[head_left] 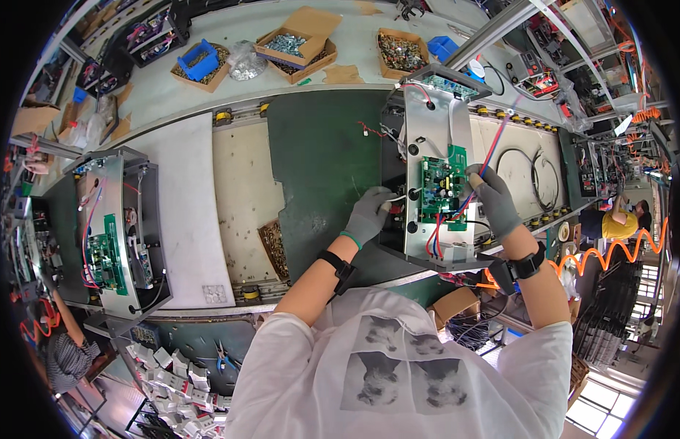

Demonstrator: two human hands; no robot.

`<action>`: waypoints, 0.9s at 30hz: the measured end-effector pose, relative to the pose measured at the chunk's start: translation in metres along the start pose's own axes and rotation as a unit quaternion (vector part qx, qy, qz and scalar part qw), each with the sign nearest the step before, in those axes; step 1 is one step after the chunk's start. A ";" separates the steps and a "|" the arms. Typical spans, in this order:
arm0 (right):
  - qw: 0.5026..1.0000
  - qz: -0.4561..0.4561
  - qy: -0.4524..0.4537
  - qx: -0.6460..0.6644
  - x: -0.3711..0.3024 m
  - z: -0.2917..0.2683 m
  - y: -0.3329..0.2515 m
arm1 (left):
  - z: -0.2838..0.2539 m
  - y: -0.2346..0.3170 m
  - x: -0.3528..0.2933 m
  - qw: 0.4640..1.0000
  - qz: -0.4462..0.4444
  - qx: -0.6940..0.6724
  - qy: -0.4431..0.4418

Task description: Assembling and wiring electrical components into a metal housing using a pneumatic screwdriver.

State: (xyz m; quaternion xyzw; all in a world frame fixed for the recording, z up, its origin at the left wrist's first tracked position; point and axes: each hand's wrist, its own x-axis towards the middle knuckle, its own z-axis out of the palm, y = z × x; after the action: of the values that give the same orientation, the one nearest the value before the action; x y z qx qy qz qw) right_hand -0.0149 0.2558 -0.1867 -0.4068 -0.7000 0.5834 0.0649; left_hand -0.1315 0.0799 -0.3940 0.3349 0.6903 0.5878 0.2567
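Observation:
A metal chassis point(436, 117) with an upright plate stands before me on the bench, and a green circuit board point(444, 183) is mounted on it. My left hand point(371, 214), in a grey glove, is at the chassis's left side. Its fingers are closed near a short white wire point(398, 197) and a bit of red; what they hold is partly hidden. At the board's right edge is my gloved right hand point(493, 201), its fingers pinched on red and blue wires point(492, 150). These wires rise above the hand and also run down across the board.
A similar chassis point(113, 234) stands at the left. Cardboard boxes of small hardware point(402, 51) and a blue bin point(199, 62) line the back shelf. A black cable point(537, 179) lies coiled at right. An orange coiled hose point(610, 252) hangs nearby; a co-worker point(614, 223) stands beyond.

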 end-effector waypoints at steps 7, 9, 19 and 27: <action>0.999 0.033 -0.014 0.028 0.003 0.000 -0.006 | 0.006 -0.011 0.004 0.996 -0.014 -0.073 -0.049; 0.997 0.054 -0.045 0.021 0.008 -0.001 -0.006 | -0.003 -0.018 0.014 0.959 -0.113 -0.259 -0.024; 0.845 -0.200 -0.130 -0.479 0.035 0.042 0.004 | -0.013 -0.024 0.019 0.954 -0.222 -0.172 -0.106; 0.724 -0.071 -0.175 -0.663 0.047 0.068 -0.008 | -0.010 -0.017 0.009 0.987 0.038 0.154 -0.032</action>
State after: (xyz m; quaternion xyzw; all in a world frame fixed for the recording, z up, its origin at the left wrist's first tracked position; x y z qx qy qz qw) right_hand -0.0885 0.2343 -0.2187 -0.1862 -0.9341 0.0249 -0.3035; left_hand -0.1468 0.0789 -0.4090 0.4149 0.7506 0.4732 0.2011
